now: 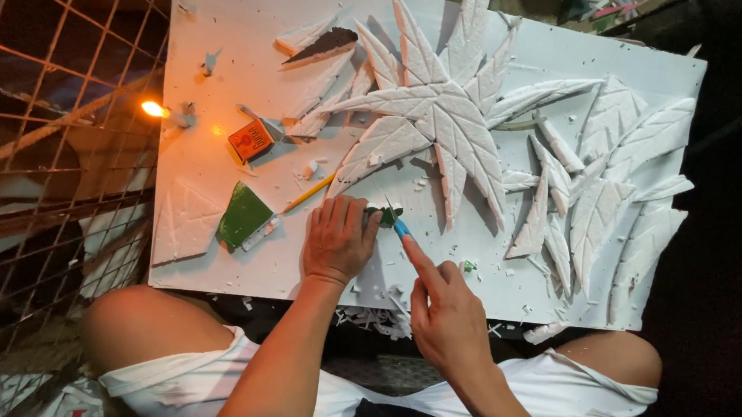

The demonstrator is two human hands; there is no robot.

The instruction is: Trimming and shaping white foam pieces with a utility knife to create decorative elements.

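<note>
- The left hand [339, 239] lies palm down on the white foam board [228, 19], fingers together and pointing away from the person, pressing a small green piece [385, 215] flat; only the piece's right end shows past the fingertips.
- The right hand [446, 312] is curled around a blue-handled craft knife [400, 226], index finger stretched along the handle. The blade seems to touch the green piece, though it is too thin to be sure.
- The knife's long axis runs diagonally from the right hand up and to the left, so the green piece lies ahead of and left of that hand, just right of the left hand's fingertips. The left hand is the nearer of the two and rests on it.
- Both forearms come up from the person's lap, the left nearly straight, the right angled inward, and the hands almost meet at the board's near edge.
- Just beyond the hands sits a large carved white foam leaf cluster [433, 109], with more carved foam leaves [612, 189] to the right.
- To the left lie a yellow pencil [307, 194], a green sheet scrap [244, 215], a small orange box [251, 140] and a lit candle flame [152, 108] at the board's left edge.
- White foam shavings [377, 316] litter the near edge.
</note>
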